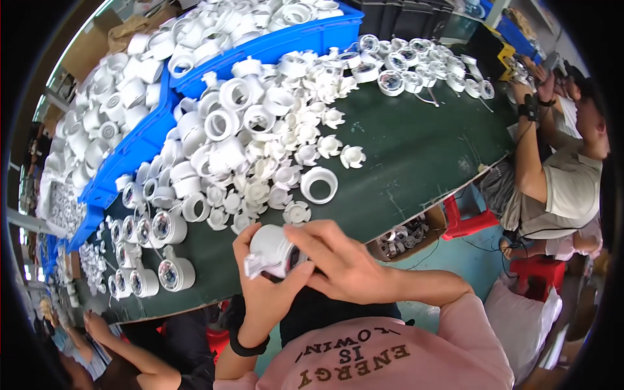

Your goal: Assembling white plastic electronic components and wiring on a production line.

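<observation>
the left hand (263, 296) curls around a white cylindrical housing (268, 246) at the table's near edge, thumb and fingers gripping its sides. the right hand (348, 270) pinches the housing's dark-centred end between thumb and fingers. on the green table (422, 149), lens-faced white units (170, 227) stand toward the near left corner; a white ring (319, 185) lies beside flower-shaped white parts (257, 190). blue bins (266, 52) heaped with white housings line the far edge.

The held housing (268, 246) is smooth plastic, bins (305, 36) glossy plastic, tabletop (416, 146) matt and scuffed, shirt (429, 348) matt cloth.
</observation>
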`<state>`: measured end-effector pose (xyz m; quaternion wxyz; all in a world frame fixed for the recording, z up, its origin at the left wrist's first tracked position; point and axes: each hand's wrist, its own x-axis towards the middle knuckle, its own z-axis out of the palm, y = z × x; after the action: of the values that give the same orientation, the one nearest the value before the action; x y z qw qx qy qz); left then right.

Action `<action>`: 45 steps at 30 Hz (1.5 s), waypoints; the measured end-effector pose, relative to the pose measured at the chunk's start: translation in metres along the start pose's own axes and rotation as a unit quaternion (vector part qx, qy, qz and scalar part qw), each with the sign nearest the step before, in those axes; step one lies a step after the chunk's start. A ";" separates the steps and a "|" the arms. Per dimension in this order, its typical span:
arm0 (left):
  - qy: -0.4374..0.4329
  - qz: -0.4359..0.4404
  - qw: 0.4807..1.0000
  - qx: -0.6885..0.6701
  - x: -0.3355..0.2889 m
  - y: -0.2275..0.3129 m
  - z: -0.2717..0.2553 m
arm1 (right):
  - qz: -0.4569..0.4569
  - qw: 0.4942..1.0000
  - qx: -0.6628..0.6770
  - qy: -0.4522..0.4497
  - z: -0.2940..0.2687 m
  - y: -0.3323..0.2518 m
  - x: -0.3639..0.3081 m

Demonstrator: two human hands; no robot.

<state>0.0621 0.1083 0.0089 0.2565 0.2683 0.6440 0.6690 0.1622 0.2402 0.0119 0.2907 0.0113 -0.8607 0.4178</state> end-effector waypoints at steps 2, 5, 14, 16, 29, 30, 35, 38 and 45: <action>0.035 -0.045 0.998 -0.003 0.000 -0.001 -0.006 | 0.022 0.999 0.020 -0.045 -0.007 -0.002 0.003; 0.075 -0.076 0.994 0.006 -0.001 0.003 -0.043 | -0.002 0.997 -0.081 -0.019 -0.047 0.028 0.020; 0.115 -0.149 0.875 0.445 0.003 0.020 -0.157 | 0.067 0.850 -0.519 0.061 -0.174 0.226 0.079; 0.129 -0.062 0.723 0.676 0.000 0.018 -0.176 | 0.066 0.852 -0.516 0.058 -0.176 0.234 0.074; -0.354 0.238 0.828 -0.364 0.000 0.109 0.007 | 0.103 0.992 -0.067 0.032 -0.087 0.131 0.033; -0.350 0.227 0.831 -0.369 -0.005 0.107 0.010 | 0.114 0.991 -0.067 0.033 -0.086 0.128 0.033; -0.340 0.182 0.841 -0.379 0.000 0.102 0.011 | 0.089 0.990 -0.106 0.007 -0.080 0.131 0.029; -0.340 0.156 0.846 -0.379 -0.005 0.102 0.017 | 0.076 0.989 -0.125 0.002 -0.078 0.130 0.028; -0.345 0.102 0.853 -0.379 0.000 0.100 0.021 | 0.084 0.987 -0.139 0.007 -0.081 0.130 0.025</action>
<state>0.0769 0.1189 0.1097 0.4742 0.4277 0.1797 0.7483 0.1469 0.3895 -0.0290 0.2593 -0.1042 -0.9063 0.3171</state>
